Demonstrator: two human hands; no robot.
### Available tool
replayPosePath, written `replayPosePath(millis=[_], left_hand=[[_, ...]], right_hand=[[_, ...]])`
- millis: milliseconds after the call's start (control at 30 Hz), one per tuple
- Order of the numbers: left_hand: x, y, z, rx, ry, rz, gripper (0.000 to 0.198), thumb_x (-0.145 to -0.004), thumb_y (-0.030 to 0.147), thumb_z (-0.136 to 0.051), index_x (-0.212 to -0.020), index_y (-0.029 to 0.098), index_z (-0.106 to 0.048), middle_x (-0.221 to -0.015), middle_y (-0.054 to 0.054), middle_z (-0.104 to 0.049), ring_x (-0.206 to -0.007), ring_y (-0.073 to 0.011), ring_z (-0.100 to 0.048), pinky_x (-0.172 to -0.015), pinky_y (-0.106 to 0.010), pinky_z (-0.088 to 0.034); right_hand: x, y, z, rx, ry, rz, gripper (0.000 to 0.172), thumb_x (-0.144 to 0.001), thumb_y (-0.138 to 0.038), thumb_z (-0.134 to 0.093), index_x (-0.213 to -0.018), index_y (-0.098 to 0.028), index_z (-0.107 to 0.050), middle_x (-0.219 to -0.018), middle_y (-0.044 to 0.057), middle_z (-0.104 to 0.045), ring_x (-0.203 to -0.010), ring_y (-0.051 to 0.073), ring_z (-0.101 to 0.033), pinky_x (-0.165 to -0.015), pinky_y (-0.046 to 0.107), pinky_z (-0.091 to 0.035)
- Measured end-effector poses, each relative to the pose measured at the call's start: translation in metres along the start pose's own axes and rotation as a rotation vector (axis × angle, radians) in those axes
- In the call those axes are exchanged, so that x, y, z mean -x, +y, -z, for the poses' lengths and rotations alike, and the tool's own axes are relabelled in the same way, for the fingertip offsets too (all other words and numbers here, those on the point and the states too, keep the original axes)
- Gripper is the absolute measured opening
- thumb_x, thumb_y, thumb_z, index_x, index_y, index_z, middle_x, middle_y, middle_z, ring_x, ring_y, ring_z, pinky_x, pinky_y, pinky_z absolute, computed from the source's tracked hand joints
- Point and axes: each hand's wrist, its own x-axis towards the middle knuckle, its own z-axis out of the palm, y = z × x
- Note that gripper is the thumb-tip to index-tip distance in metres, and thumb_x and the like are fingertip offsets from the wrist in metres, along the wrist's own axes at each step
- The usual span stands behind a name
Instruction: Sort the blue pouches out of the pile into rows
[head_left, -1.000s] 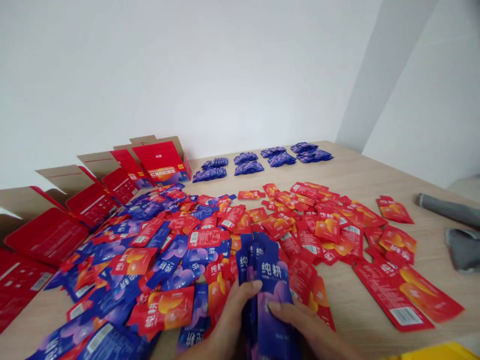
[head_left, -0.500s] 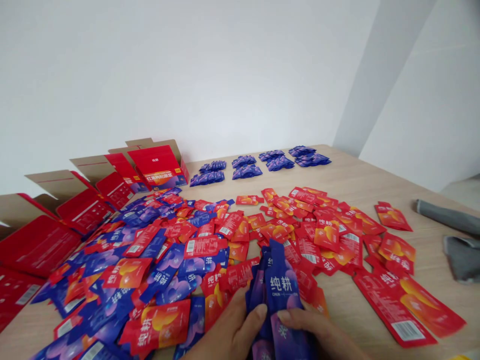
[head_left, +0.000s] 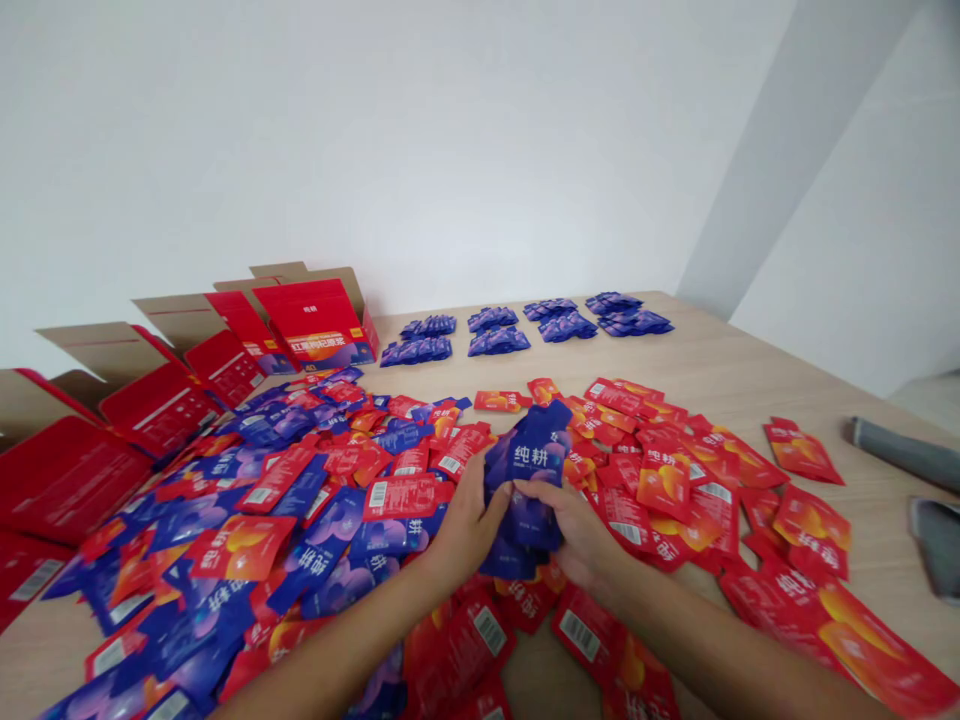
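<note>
Both my hands grip a bundle of purple-blue pouches (head_left: 531,460) with white lettering, held up over the pile. My left hand (head_left: 469,525) is closed on the bundle's left side, its thumb across the front. On the right side my right hand (head_left: 574,525) is closed round it too, the thumb pressed on the front pouch. Several pouches overlap in the bundle. Beneath and around it lie loose red pouches (head_left: 664,480); a mixed heap of purple and red pouches (head_left: 255,545) spreads to the left.
Neat stacks of purple pouches (head_left: 499,341) stand in two rows at the back of the wooden table (head_left: 720,370), near the wall. Open red cartons (head_left: 319,325) line the left side. Grey cloth-like items (head_left: 904,440) lie at the right edge.
My hands have moved forward, away from me, with the purple pouches, and more of my forearms shows. Both hands still hold the bundle. The view has shifted slightly.
</note>
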Motion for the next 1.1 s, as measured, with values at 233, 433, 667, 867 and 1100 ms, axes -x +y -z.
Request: replayPosePath(millis=[233,433,667,867,1100], left_hand=[[-0.017,-0.051,-0.011,0.309,-0.064,0.017,0.062,-0.076,0.023,-0.059,-0.133,0.020,-0.036,-0.137,-0.010,-0.045,-0.130,-0.0264,-0.039,-0.112,-0.045,-0.027],[-0.010,-0.073,-0.020,0.564,-0.071,0.218,0.089,-0.056,0.010,-0.059,-0.138,0.020,-0.026,-0.137,-0.010,-0.045,-0.125,-0.0288,-0.045,-0.106,-0.045,-0.036],[-0.004,-0.058,-0.021,0.459,0.002,0.112,0.074,-0.060,0.011,-0.057,-0.130,0.020,-0.034,-0.133,-0.008,-0.048,-0.127,-0.0249,-0.042,-0.111,-0.042,-0.029],[-0.003,-0.053,-0.018,0.362,0.024,0.074,0.079,-0.064,0.013,-0.060,-0.136,0.022,-0.029,-0.135,-0.008,-0.044,-0.129,-0.0248,-0.040,-0.112,-0.041,-0.028],[-0.012,-0.071,-0.024,0.412,-0.009,0.123,0.103,-0.056,0.027,-0.074,-0.143,0.023,-0.019,-0.141,-0.013,-0.039,-0.130,-0.0306,-0.039,-0.109,-0.045,-0.031]], right_hand=[[-0.038,0.015,0.025,0.407,-0.001,0.423,0.042,-0.056,-0.031,-0.074,-0.092,-0.024,-0.055,-0.092,0.000,-0.069,-0.091,0.022,-0.065,-0.087,0.038,-0.050],[-0.047,0.023,0.033,0.653,-0.044,0.482,0.053,-0.055,-0.023,-0.070,-0.105,-0.022,-0.050,-0.104,0.005,-0.066,-0.100,0.026,-0.062,-0.094,0.043,-0.047],[-0.041,0.024,0.026,0.702,0.006,0.480,0.034,-0.062,-0.024,-0.071,-0.093,-0.024,-0.058,-0.100,0.004,-0.066,-0.102,0.027,-0.060,-0.100,0.043,-0.043],[-0.039,0.026,0.031,0.711,-0.064,0.532,0.033,-0.065,-0.027,-0.072,-0.096,-0.023,-0.063,-0.105,0.008,-0.066,-0.119,0.029,-0.051,-0.108,0.045,-0.032],[-0.043,0.021,0.038,0.723,-0.170,0.616,0.093,-0.066,-0.029,-0.074,-0.143,-0.022,-0.022,-0.148,0.013,-0.029,-0.138,0.025,-0.029,-0.111,0.044,-0.028]])
